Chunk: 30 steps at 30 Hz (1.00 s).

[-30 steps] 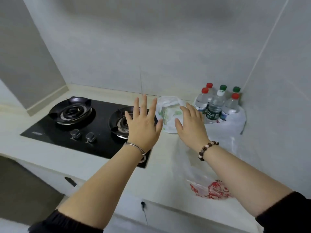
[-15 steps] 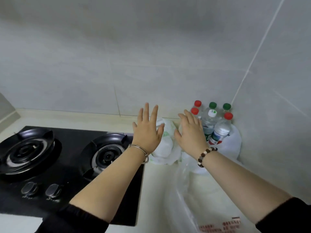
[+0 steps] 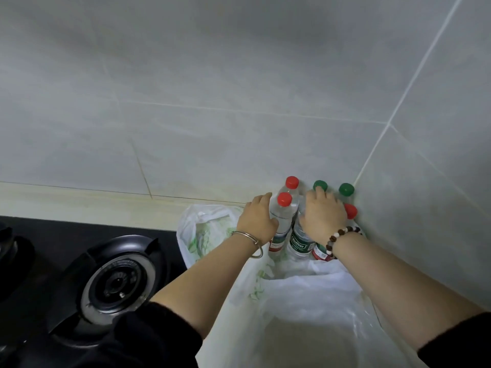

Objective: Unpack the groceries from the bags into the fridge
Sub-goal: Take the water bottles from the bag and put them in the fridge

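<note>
Far left of the corner (image 3: pixel 372 155) lay the stove (image 3: pixel 117 285), black glass with a round metal burner. Nearer the corner, a thin, crinkled bag (image 3: pixel 204 229) with green print slumped open. Nearer again, my left hand (image 3: pixel 259 219) wrapped its fingers round a clear red-cap bottle (image 3: pixel 283 221). My right hand (image 3: pixel 322 219) cupped the top of the green-label bottle (image 3: pixel 299 243), fingers bent round its shoulder. The other bottles (image 3: pixel 346 189) stood upright, packed tight into the corner against smooth tiles, with no room behind or to the right. The only open side faced me, across a limp white sack (image 3: pixel 305 314).
</note>
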Motion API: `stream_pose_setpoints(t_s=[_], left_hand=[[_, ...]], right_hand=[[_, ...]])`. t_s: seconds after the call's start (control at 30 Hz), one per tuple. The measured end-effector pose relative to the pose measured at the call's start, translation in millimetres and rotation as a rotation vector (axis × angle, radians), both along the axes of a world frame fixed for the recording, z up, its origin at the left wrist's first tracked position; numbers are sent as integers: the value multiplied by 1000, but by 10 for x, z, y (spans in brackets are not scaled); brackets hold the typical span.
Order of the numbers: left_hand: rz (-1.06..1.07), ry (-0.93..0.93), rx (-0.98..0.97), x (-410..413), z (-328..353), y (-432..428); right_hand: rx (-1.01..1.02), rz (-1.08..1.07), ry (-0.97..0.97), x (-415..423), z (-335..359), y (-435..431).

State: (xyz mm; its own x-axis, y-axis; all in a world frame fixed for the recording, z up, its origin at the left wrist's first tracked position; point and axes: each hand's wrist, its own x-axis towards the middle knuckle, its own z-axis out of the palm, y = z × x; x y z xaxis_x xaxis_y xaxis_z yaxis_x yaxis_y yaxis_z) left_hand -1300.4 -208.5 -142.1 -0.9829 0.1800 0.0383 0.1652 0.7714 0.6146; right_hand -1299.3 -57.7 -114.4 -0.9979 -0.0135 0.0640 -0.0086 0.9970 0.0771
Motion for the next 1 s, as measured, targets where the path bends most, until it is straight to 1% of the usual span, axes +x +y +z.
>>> stream_pose_setpoints(t_s=[0.1,0.2,0.27,0.33,0.37,0.47,0.53,0.6,0.67,0.87,1.0], left_hand=[[-24,-62,131,-152,32,161],[-28,-204,268,-253,16,231],[-27,-207,255,-330,-92,231],[-25,-228,176,-362,-209,205],[-31,-236,171,-372,-257,193],[-88,-211,214,-299,-280,156],[-119,-192,178,-270,-316,129],[-128,-181,129,-264,-377,98],[-126,-168,108,-259,-419,73],[-54,-89,123,-197,-459,55],[-41,-35,174,-154,-320,20]], right_hand=[[-83,35,-34,-54,-37,63],[-291,8,29,-76,-84,63],[-509,-30,70,-82,-177,75],[-733,-70,108,-47,-277,68],[-834,-92,136,-20,-324,54],[-1040,-141,176,28,-433,9],[-1075,-166,110,30,-499,9],[-1047,-186,54,25,-573,31],[-1035,-185,45,26,-635,40],[-954,-217,112,116,-650,4],[-937,-231,209,225,-544,-16]])
